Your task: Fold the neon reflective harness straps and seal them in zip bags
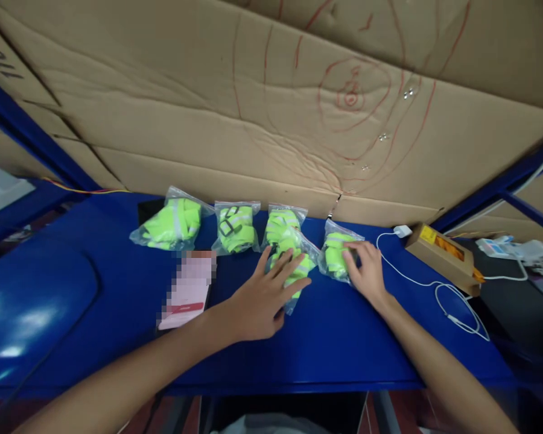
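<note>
Several clear plastic bags of neon yellow-green straps lie in a row on a blue table (335, 337). My left hand (262, 295) lies flat with fingers spread on one bag (298, 271) near the middle. My right hand (366, 271) rests open, fingers on the rightmost bag (337, 256). Further left are three more bags: one (281, 224) just behind my left hand, another (236, 228) beside it, and the leftmost (174, 224). Neither hand grips anything.
A pink and white card (187, 289) lies left of my left hand. A white cable (438, 289) with a plug (402, 231) runs on the right, beside a small cardboard box (443, 256). A large cardboard sheet (271, 120) stands behind the table.
</note>
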Tool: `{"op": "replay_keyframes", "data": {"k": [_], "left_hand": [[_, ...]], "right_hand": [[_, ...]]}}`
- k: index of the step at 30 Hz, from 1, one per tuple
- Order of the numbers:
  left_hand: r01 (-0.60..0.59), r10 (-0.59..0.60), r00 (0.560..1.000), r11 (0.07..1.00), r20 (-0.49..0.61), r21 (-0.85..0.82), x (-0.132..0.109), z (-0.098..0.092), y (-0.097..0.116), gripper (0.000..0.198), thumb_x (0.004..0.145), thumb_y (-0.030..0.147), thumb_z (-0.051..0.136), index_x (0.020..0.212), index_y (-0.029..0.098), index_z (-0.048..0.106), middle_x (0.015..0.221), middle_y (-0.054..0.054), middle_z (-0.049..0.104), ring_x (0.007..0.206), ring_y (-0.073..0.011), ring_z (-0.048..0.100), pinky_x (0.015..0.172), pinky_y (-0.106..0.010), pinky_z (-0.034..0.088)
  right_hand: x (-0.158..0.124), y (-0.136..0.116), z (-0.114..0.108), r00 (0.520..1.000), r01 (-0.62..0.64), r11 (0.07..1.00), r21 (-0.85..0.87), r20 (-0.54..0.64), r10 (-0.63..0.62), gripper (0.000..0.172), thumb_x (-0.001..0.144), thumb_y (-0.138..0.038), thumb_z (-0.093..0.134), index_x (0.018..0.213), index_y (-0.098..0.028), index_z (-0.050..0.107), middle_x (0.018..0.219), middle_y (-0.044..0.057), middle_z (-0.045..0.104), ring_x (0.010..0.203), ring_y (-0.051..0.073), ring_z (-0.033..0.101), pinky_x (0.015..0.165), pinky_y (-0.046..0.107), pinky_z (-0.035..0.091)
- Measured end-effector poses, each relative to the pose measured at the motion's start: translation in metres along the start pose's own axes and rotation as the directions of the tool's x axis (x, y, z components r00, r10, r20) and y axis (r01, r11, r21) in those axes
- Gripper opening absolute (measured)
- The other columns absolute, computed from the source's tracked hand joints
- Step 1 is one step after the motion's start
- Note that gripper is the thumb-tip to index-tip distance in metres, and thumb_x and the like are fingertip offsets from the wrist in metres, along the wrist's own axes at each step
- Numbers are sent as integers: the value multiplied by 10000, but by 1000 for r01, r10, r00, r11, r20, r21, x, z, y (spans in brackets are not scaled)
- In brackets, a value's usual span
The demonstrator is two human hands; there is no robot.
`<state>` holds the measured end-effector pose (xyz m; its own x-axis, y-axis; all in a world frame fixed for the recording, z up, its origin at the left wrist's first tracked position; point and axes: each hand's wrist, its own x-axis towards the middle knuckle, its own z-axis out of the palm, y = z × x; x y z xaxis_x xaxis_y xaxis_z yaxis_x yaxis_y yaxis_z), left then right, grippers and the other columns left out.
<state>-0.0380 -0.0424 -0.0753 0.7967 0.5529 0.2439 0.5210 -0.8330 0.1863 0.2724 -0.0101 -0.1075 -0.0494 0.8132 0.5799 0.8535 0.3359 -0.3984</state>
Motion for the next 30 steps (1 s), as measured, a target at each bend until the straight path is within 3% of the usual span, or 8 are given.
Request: {"op": "replay_keyframes", "data": {"k": [4,7,10,12,16,19,24,30], "left_hand": [[-22,25,998,998,-56,57,5,1,-15,607,868,172,713,1442,212,519,1547,-163,520,1481,-363,446,1144,-533,489],[-54,65,965,997,-253,51,20,3,-19,440,929,293,706,1335,184,578,1424,-155,611,1406,-320,530,1153,-481,502],[-28,45,937,998,-346,52,50,3,-24,406,945,317,688,1310,173,583,1435,-165,586,1416,-317,511,1175,-480,477],[27,-12,947,999,-320,44,73,2,-30,429,949,359,682,1320,168,584,1466,-183,553,1418,-330,509,1165,-489,479],[27,-15,994,994,-112,102,91,-4,-46,621,947,484,667,1487,229,495,1644,-190,366,1483,-391,433,1177,-581,422],[49,-32,992,989,-120,141,68,-14,-62,580,1006,512,555,1526,271,464,1691,-154,306,1522,-372,379,1219,-569,360],[261,-232,942,961,-242,94,2,-37,-104,457,1010,479,515,1387,236,599,1520,-148,553,1409,-328,527,1179,-498,421],[593,-509,749,800,-423,88,-38,-64,-143,399,1012,444,458,1274,205,639,1388,-148,625,1314,-321,582,1136,-520,430]], "right_hand": [[-15,-24,-3,965,244,966,-85,123,-233,328,964,-443,656,1189,-209,700,1173,105,737,1119,275,642,999,445,370],[-18,-29,-3,910,398,907,-138,181,-372,263,1013,-364,593,1180,-180,677,1113,106,739,1057,243,646,965,411,377],[-17,-25,2,899,419,896,-150,207,-386,192,1032,-314,551,1097,-190,682,1033,78,740,989,220,649,929,380,386],[-15,-19,6,913,390,906,-164,200,-357,186,1046,-271,514,1103,-196,675,1056,79,735,1006,219,649,949,383,381],[-9,-6,6,963,265,946,-186,102,-250,245,1049,-189,467,1235,-182,627,1232,135,679,1179,253,618,1024,437,351],[-8,-1,1,975,222,961,-167,30,-220,279,1044,-206,475,1290,-159,599,1294,181,636,1249,288,583,1023,464,371],[-13,-11,-1,933,356,933,-57,79,-351,279,1020,-269,553,1282,-211,633,1257,131,667,1194,250,622,1016,419,450],[-18,-23,7,828,484,875,-14,332,-453,385,1023,-330,565,1396,-244,606,1461,143,583,1331,304,559,1066,521,478]]}}
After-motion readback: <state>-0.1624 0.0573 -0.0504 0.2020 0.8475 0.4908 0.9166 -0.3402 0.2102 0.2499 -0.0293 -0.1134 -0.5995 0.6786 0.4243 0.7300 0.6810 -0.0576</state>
